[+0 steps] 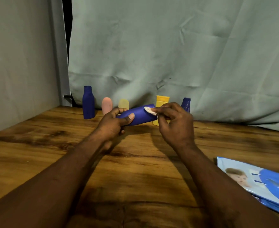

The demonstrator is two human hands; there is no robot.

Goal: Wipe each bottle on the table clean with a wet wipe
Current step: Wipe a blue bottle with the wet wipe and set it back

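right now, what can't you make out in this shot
Head view:
Blue bottle: one end is wrapped by the left hand.
Yellow bottle: middle behind the blue bottle and the right hand pinching the wet wipe.
Small blue bottle: lower part behind the right hand.
Wipes pack: cut by the right edge.

The table [36, 145] is grained wood. The held blue bottle [140, 116] looks smooth, matt plastic. At 4 o'clock the wipes pack [244, 176] is glossy film; at 12 o'clock the curtain [168, 46] is creased cloth.

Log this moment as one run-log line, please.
left hand: grips dark blue plastic bottle sideways | right hand: pinches white wet wipe against it | step: wiping
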